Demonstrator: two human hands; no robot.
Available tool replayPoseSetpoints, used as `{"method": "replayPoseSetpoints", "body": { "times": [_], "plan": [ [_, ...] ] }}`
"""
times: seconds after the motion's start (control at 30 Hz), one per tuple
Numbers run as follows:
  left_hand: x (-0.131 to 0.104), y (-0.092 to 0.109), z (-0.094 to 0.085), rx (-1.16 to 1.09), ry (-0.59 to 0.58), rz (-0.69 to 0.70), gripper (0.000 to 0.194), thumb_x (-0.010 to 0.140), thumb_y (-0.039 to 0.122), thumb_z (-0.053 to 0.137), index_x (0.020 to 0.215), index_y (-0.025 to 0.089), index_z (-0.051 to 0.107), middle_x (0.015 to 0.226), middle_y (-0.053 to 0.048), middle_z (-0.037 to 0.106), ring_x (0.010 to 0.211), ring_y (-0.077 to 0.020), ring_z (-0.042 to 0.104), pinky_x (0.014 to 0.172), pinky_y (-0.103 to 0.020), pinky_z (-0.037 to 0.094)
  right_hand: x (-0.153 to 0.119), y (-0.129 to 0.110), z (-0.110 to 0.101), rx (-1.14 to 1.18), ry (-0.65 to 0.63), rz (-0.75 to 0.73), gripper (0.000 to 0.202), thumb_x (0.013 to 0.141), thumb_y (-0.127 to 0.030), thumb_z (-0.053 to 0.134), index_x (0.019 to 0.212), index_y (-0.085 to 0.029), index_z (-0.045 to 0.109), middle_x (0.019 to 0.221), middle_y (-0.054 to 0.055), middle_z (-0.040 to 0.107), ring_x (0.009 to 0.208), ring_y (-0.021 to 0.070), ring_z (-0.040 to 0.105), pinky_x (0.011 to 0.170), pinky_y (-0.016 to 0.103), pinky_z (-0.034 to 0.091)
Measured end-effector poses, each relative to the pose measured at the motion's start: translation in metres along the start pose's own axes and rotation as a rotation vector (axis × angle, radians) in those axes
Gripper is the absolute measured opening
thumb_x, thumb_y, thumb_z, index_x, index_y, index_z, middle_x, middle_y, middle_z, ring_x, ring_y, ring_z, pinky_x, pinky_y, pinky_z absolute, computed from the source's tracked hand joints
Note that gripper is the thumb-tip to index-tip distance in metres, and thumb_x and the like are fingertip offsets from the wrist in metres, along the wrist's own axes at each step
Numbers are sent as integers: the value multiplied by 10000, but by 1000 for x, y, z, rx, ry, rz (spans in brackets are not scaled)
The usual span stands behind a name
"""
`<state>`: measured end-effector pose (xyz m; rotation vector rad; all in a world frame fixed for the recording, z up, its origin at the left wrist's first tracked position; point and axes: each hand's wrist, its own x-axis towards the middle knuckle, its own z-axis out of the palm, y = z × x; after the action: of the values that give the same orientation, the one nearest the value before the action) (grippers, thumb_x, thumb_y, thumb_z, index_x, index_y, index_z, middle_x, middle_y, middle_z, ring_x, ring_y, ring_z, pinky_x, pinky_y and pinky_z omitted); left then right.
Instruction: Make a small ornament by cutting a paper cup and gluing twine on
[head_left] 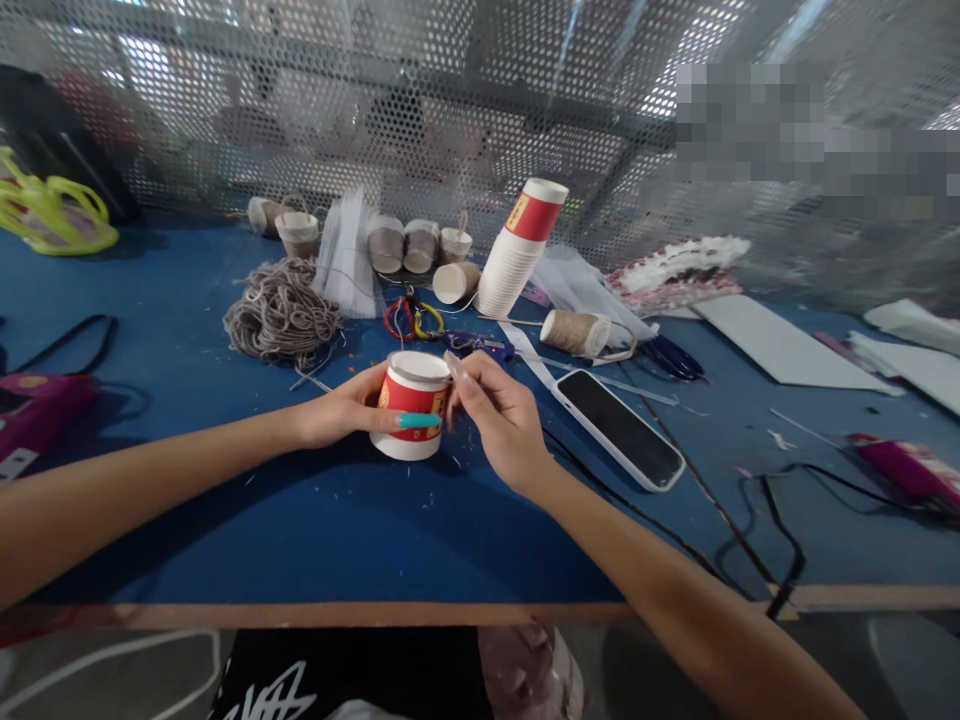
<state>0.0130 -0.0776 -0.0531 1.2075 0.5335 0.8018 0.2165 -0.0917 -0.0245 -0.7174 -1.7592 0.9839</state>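
Two-handed, steady the paper cup [405, 393] above the near blue table [300, 540], left of the phone [619, 428] — wrapped in the left hand [341, 412], best without denting — while working gently along its right rim, pinched by the right hand [499, 412].

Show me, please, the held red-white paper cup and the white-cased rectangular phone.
Held red-white paper cup [410, 398]: head view, red band.
White-cased rectangular phone [619, 428]: head view, dark screen.

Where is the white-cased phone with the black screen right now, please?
In the head view, the white-cased, black-screened phone lies on the blue tabletop, just right of the bare right hand and nearer the viewer than the tan cord spool.
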Motion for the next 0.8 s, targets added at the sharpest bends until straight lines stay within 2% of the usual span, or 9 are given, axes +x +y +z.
{"method": "replayPoseSetpoints", "body": {
  "times": [0.17,0.27,0.37,0.5,0.8],
  "plan": [
    [0,-1,1,-68,-31,27,531,680,280,835,1160,182,628,1010,-65,747,913,-228,694,842,-353,531,-2,-1,2,-39,-6,-19,346,974,-411,499,698,-211,557,754,-23,476,668,94,500,621,272,432],
    [0,-6,2,-114,-36,82,521,676,360,832,1135,190,653,994,-62,751,891,-232,702,826,-358,533,-3,-3,3,-57,-16,-27,346,975,-421,493,709,-213,568,760,-19,489,688,100,504,636,275,437],
    [2,-14,1,-156,14,129,532,686,507,799,1101,206,661,966,-61,754,846,-245,711,810,-391,543,-4,-5,6,-52,-30,-22,355,971,-422,501,694,-211,570,756,-18,486,695,102,504,649,278,444],
    [5,-18,4,-145,85,125,517,720,610,734,1013,189,667,883,-66,748,778,-237,706,785,-401,544,-3,-4,7,-42,-57,-21,347,969,-403,515,690,-210,591,769,-16,486,706,99,519,663,275,455],
    [7,-17,10,-127,147,163,503,730,640,708,958,192,679,872,-50,741,764,-216,700,772,-372,542,-4,-7,5,-64,-49,-53,334,966,-409,514,703,-215,584,761,-8,504,719,118,532,663,299,463]
  ]
}}
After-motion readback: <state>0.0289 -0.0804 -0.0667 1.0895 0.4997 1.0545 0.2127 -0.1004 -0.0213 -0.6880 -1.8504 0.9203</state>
